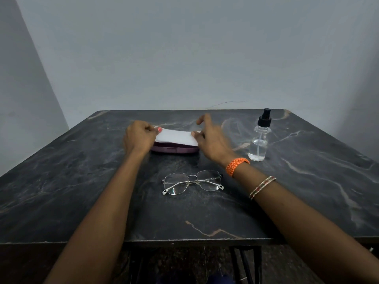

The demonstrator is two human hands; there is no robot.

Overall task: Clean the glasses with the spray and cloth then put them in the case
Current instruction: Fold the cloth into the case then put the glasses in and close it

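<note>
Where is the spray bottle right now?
In the head view the spray bottle stands upright on the table, far right side, just right of the right hand and the purple case, untouched.

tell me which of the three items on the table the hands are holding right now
The white cloth: left hand and right hand pinch its ends above the purple case. The glasses and spray bottle sit untouched.

White cloth [176, 136], purple case [174, 149], black-capped clear spray bottle [258, 140], dark veined marble table [82, 181], orange wristband [236, 165].
</note>
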